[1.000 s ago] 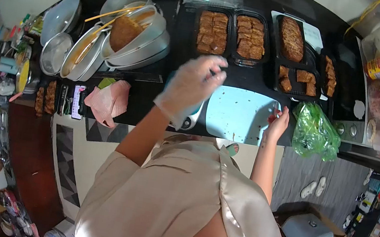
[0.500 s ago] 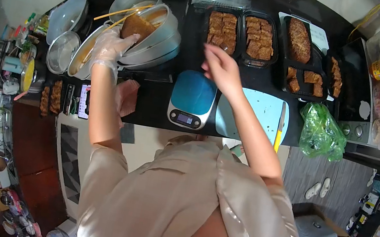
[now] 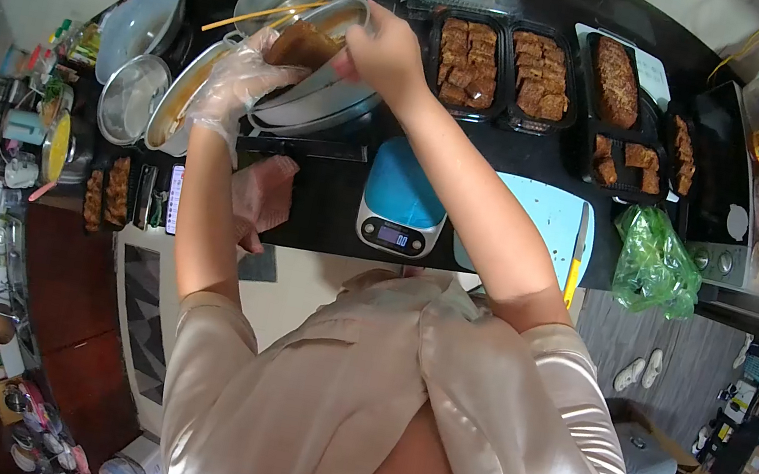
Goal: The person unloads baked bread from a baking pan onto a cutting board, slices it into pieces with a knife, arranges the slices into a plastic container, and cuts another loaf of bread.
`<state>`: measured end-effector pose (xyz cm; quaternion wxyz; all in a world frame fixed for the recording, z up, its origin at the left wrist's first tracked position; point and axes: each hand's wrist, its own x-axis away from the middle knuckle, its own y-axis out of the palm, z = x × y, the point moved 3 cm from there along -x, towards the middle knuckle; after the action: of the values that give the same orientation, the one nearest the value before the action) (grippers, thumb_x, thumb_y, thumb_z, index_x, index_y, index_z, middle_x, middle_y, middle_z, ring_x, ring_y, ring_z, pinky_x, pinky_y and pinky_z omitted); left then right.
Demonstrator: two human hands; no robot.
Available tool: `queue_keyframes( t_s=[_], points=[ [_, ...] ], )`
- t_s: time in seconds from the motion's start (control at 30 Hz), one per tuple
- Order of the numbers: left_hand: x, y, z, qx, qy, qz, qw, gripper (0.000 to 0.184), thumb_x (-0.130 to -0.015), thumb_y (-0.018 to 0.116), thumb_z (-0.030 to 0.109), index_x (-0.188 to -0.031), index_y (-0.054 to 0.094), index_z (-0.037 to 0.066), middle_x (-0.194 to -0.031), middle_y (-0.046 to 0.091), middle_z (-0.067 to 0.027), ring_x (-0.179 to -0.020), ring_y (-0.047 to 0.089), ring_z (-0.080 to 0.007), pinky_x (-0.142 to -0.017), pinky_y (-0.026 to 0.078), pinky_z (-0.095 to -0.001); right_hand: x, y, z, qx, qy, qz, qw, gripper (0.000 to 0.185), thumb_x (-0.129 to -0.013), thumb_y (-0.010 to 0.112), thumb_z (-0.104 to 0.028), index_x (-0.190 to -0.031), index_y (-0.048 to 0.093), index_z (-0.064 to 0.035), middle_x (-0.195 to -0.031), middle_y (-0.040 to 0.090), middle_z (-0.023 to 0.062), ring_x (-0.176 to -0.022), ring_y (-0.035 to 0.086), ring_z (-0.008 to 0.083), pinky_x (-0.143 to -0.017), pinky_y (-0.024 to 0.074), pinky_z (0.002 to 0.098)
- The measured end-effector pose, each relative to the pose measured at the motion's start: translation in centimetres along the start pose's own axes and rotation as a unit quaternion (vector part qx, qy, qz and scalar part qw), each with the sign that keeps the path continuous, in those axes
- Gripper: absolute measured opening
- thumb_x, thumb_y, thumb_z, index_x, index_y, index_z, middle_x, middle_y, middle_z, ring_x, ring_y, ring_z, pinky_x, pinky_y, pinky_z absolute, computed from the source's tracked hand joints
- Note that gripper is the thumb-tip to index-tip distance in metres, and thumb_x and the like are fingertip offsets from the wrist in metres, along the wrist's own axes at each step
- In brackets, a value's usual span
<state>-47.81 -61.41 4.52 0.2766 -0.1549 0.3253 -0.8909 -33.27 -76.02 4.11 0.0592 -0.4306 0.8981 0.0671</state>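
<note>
My left hand (image 3: 238,88), in a clear plastic glove, grips the near left end of a brown slab of food (image 3: 305,46) over the tilted metal pot (image 3: 344,16). My bare right hand (image 3: 381,53) is closed on the pot's right rim, its thumb toward the inside. Left of the pot stands another metal pot (image 3: 169,114) with brown liquid. Two sticks (image 3: 266,14) lie across the pots' tops. A kitchen scale (image 3: 403,203) rests near the counter's front edge, its display lit.
Trays of cut brown pieces (image 3: 468,62) stand at the back. A light blue board (image 3: 547,211) bears a yellow-handled knife (image 3: 576,262). Right of it lies a green plastic bag (image 3: 657,261). A pink cloth (image 3: 262,196) hangs near the front edge; a colander (image 3: 133,97) is left.
My left hand has gone from above the scale to the slab, which is now tilted up. My right hand has left the board and crossed left to the pot's rim.
</note>
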Motion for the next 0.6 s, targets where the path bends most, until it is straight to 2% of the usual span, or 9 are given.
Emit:
queue_keyframes(
  t_s=[0.13, 0.2, 0.3, 0.33, 0.4, 0.47, 0.53, 0.57, 0.6],
  points=[
    [0.0, -0.5, -0.3, 0.047, 0.044, 0.069, 0.996, 0.043, -0.073, 0.082, 0.020, -0.107, 0.061, 0.005, -0.103, 0.067, -0.0068, -0.096, 0.061, -0.0150, -0.088, 0.046, -0.0302, 0.1, 0.1, 0.0, -0.026, 0.011, -0.003, 1.000, 0.038, -0.086, 0.050, -0.015, -0.118, 0.059, 0.0052, -0.063, 0.068, 0.0132, -0.054, 0.068, 0.0185, -0.050, 0.0545, 0.0317],
    [1.1, -1.2, 1.7, 0.161, 0.059, 0.112, 0.979, 0.041, -0.075, 0.082, 0.017, -0.106, 0.058, 0.006, -0.103, 0.065, -0.0072, -0.097, 0.059, -0.0154, -0.089, 0.047, -0.0314, 0.2, 0.0, 0.6, -0.043, 0.039, -0.001, 0.998, 0.054, -0.088, 0.050, -0.017, -0.137, 0.046, 0.0058, -0.067, 0.069, 0.0142, -0.055, 0.068, 0.0198, -0.049, 0.0543, 0.0317],
    [2.1, -3.4, 3.5, 0.239, 0.061, 0.193, 0.950, 0.042, -0.076, 0.083, 0.014, -0.107, 0.056, 0.007, -0.105, 0.063, -0.0079, -0.096, 0.060, -0.0167, -0.090, 0.047, -0.0319, 0.1, -0.3, 1.5, -0.081, 0.066, -0.039, 0.994, 0.069, -0.092, 0.056, -0.025, -0.148, 0.028, 0.0045, -0.071, 0.070, 0.0152, -0.055, 0.067, 0.0199, -0.048, 0.0530, 0.0310],
    [3.1, -4.0, 4.9, 0.209, 0.045, 0.239, 0.947, 0.042, -0.078, 0.081, 0.014, -0.112, 0.057, 0.008, -0.111, 0.064, -0.0059, -0.105, 0.058, -0.0173, -0.095, 0.044, -0.0322, 0.5, -1.0, 1.5, -0.082, 0.069, -0.032, 0.994, 0.069, -0.092, 0.056, -0.025, -0.148, 0.028, 0.0045, -0.071, 0.070, 0.0152, -0.055, 0.067, 0.0199, -0.048, 0.0530, 0.0310],
    [3.7, -3.6, 7.3, 0.290, 0.080, 0.209, 0.931, 0.045, -0.078, 0.081, 0.014, -0.115, 0.057, 0.006, -0.110, 0.063, -0.0076, -0.104, 0.059, -0.0180, -0.094, 0.044, -0.0323, 2.4, -4.2, 0.1, -0.075, 0.106, -0.018, 0.991, 0.076, -0.094, 0.060, -0.032, -0.150, 0.023, 0.0033, -0.075, 0.070, 0.0164, -0.054, 0.066, 0.0194, -0.047, 0.0514, 0.0293],
    [5.1, -1.0, 11.3, 0.342, 0.077, 0.185, 0.918, 0.045, -0.077, 0.081, 0.012, -0.113, 0.056, 0.004, -0.108, 0.063, -0.0083, -0.102, 0.060, -0.0178, -0.093, 0.045, -0.0309, 5.4, -9.2, 0.4, -0.056, 0.100, 0.035, 0.993, 0.068, -0.094, 0.064, -0.034, -0.145, 0.035, 0.0021, -0.074, 0.069, 0.0142, -0.056, 0.065, 0.0164, -0.047, 0.0502, 0.0266],
    [5.4, 2.2, 13.6, 0.271, 0.048, 0.147, 0.950, 0.047, -0.077, 0.081, 0.012, -0.117, 0.056, 0.005, -0.110, 0.063, -0.0096, -0.102, 0.061, -0.0196, -0.092, 0.046, -0.0304, 10.5, -14.5, 0.8, -0.003, 0.124, 0.131, 0.984, 0.053, -0.094, 0.064, -0.032, -0.136, 0.050, -0.0023, -0.073, 0.068, 0.0107, -0.059, 0.064, 0.0141, -0.050, 0.0500, 0.0258],
    [5.2, 4.5, 13.6, 0.306, 0.139, 0.082, 0.938, 0.051, -0.075, 0.082, 0.013, -0.119, 0.055, 0.007, -0.115, 0.062, -0.0119, -0.102, 0.062, -0.0222, -0.094, 0.046, -0.0324, 13.5, -17.2, 1.1, 0.028, 0.143, 0.190, 0.971, 0.045, -0.094, 0.064, -0.031, -0.130, 0.058, -0.0048, -0.074, 0.068, 0.0089, -0.060, 0.064, 0.0130, -0.051, 0.0498, 0.0258],
    [4.8, 7.2, 13.6, 0.260, 0.132, 0.049, 0.955, 0.055, -0.075, 0.082, 0.014, -0.122, 0.055, 0.007, -0.115, 0.063, -0.0130, -0.103, 0.062, -0.0220, -0.095, 0.046, -0.0321, 16.8, -20.5, 2.5, 0.128, 0.141, 0.235, 0.953, 0.040, -0.092, 0.066, -0.029, -0.125, 0.062, -0.0061, -0.076, 0.068, 0.0087, -0.062, 0.064, 0.0151, -0.055, 0.0508, 0.0280]
  ],
)
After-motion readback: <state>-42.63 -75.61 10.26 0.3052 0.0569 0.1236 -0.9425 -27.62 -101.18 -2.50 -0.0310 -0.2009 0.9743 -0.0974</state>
